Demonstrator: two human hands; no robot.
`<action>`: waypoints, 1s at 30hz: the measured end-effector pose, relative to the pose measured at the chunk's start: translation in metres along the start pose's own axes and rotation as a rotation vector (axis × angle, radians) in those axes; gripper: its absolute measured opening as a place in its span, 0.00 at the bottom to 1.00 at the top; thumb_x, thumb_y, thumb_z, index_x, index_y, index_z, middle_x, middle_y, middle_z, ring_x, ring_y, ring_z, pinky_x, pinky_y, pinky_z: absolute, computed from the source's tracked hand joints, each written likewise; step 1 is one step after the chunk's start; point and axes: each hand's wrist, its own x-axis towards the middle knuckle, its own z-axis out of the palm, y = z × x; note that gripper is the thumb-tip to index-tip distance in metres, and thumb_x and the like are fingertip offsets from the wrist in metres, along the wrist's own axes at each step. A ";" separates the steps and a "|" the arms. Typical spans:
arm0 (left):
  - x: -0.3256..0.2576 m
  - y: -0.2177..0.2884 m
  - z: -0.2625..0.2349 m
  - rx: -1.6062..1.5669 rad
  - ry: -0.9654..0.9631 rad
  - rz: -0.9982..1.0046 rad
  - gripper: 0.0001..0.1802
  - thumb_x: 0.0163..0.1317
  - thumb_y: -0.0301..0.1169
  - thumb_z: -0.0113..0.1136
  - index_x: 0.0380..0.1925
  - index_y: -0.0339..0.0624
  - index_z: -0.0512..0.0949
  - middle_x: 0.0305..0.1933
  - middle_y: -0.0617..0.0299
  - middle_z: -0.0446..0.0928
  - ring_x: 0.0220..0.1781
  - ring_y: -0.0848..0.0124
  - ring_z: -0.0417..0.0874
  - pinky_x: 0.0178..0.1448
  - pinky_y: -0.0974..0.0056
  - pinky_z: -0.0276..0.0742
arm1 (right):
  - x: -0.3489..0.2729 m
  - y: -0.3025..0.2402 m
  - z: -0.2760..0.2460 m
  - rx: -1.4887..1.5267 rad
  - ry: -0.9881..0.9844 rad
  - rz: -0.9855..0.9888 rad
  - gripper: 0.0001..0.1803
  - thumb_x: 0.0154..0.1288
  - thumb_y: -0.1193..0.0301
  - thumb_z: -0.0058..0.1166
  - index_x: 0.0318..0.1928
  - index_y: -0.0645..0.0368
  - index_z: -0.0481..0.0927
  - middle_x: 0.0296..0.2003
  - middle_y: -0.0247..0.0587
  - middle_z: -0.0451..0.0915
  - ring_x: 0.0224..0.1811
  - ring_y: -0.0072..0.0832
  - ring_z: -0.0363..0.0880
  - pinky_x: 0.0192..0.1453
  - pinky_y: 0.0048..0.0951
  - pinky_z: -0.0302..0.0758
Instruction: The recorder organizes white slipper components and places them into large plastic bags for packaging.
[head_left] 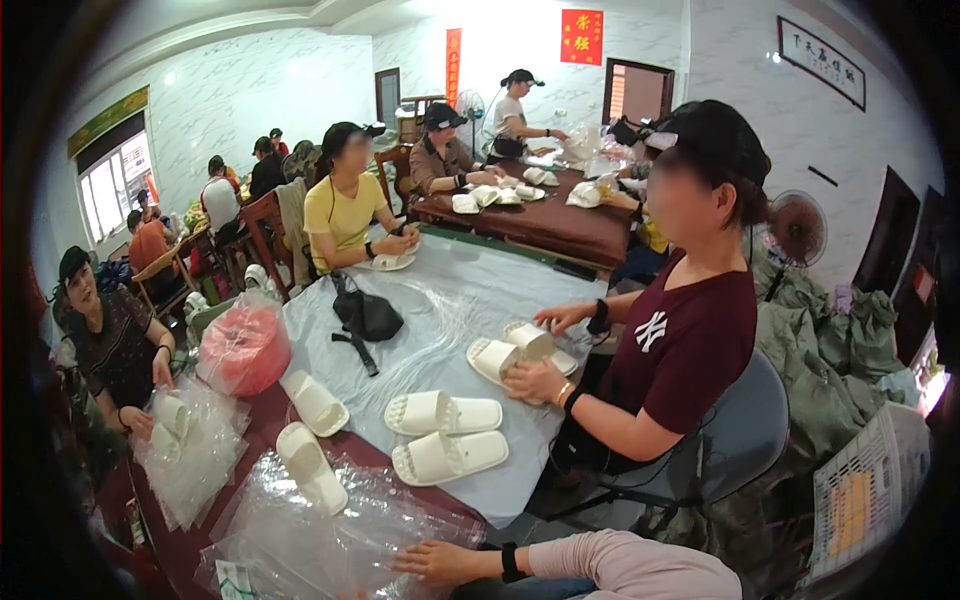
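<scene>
At the bottom of the head view my right hand reaches in from the right, in a pale pink sleeve with a black wristband. It is open, its fingers lying flat on a stack of clear plastic bags on the table. My left hand is not in view. Just beyond the bags lies a white slipper, and another white slipper rests farther back. To their right, a pair of white slippers lies side by side on the pale sheet.
On the right, a seated co-worker's hands handle white slippers. At left another person's hand touches a bagged pair. A pink roll in plastic and a black bag are on the table. A white crate stands at right.
</scene>
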 end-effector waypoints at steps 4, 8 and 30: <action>-0.007 -0.006 0.002 0.218 0.031 -0.033 0.32 0.59 0.48 0.53 0.57 0.36 0.68 0.66 0.47 0.60 0.69 0.44 0.53 0.67 0.41 0.52 | -0.012 0.018 0.011 -0.131 0.018 -0.189 0.29 0.62 0.49 0.47 0.61 0.47 0.68 0.64 0.41 0.62 0.70 0.50 0.50 0.67 0.59 0.49; -0.003 0.014 -0.007 0.387 -0.007 -0.252 0.30 0.57 0.54 0.52 0.55 0.49 0.74 0.66 0.52 0.62 0.68 0.45 0.56 0.67 0.39 0.51 | -0.008 0.014 -0.002 0.193 -0.075 0.024 0.27 0.64 0.53 0.46 0.60 0.51 0.69 0.63 0.43 0.64 0.66 0.47 0.58 0.67 0.55 0.51; 0.010 -0.003 -0.003 0.335 0.062 -0.154 0.35 0.56 0.61 0.47 0.61 0.62 0.66 0.66 0.52 0.61 0.64 0.38 0.60 0.62 0.26 0.45 | 0.000 0.014 -0.016 0.228 0.055 -0.028 0.26 0.64 0.53 0.45 0.57 0.54 0.72 0.59 0.47 0.68 0.65 0.51 0.58 0.67 0.62 0.45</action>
